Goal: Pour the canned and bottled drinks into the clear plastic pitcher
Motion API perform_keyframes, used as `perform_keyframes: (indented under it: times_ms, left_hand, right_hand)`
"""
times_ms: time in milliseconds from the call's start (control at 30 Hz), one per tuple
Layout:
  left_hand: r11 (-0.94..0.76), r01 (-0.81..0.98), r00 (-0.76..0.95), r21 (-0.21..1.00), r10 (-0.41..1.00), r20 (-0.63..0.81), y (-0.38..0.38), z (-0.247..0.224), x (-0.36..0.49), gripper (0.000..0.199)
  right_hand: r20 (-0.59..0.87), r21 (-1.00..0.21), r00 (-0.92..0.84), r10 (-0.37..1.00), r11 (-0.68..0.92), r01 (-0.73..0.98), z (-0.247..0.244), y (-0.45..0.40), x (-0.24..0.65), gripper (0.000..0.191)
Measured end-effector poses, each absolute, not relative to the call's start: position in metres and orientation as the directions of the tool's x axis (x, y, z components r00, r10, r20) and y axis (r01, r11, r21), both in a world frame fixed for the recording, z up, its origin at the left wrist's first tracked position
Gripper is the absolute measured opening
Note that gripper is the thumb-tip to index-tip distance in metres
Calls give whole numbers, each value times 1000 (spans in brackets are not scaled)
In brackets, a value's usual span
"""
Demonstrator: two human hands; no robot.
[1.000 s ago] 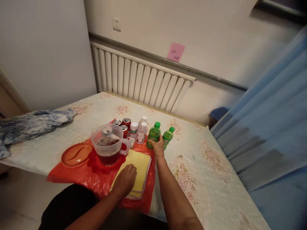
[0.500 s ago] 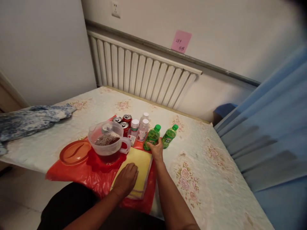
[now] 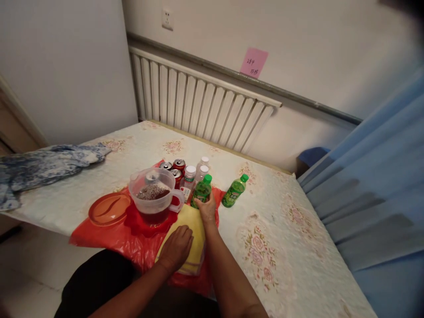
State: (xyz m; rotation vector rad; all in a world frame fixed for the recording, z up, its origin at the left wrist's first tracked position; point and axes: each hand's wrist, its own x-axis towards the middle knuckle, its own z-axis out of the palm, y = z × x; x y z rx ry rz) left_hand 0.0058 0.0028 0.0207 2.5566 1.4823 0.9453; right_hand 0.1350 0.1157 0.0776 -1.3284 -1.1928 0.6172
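My right hand (image 3: pixel 207 210) is wrapped round a green drink bottle (image 3: pixel 201 191) with a green cap, just in front of the clear white-capped bottles (image 3: pixel 190 176). My left hand (image 3: pixel 179 247) lies on a folded yellow cloth (image 3: pixel 193 260), its fingers resting on the fabric. Left of the cloth, a clear plastic measuring jug (image 3: pixel 152 190) with dark, foamy liquid sits in a red scalloped dish (image 3: pixel 134 221). A second green bottle (image 3: pixel 234 192) stands to the right, apart from my hand. Behind the jug are several drink cans (image 3: pixel 179 165).
An orange lid (image 3: pixel 107 210) lies on a red plastic bag (image 3: pixel 99 236) spread over the flowered tablecloth (image 3: pixel 274 221). A blue-white patterned cloth (image 3: pixel 49 165) is at the left, with a radiator (image 3: pixel 198 101) behind the table. A blue curtain (image 3: pixel 374 194) hangs at the right.
My right hand has moved the green bottle left, closer to the clear bottles and away from the second green bottle. My left hand stays on the yellow cloth.
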Motion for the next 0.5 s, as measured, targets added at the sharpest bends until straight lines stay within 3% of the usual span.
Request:
perform_keyframes:
  times_ms: [500]
  left_hand:
    - [-540, 781, 359, 314, 799, 482, 4, 20, 5, 17]
  right_hand:
    - [301, -949, 377, 876, 236, 210, 56, 115, 146, 70]
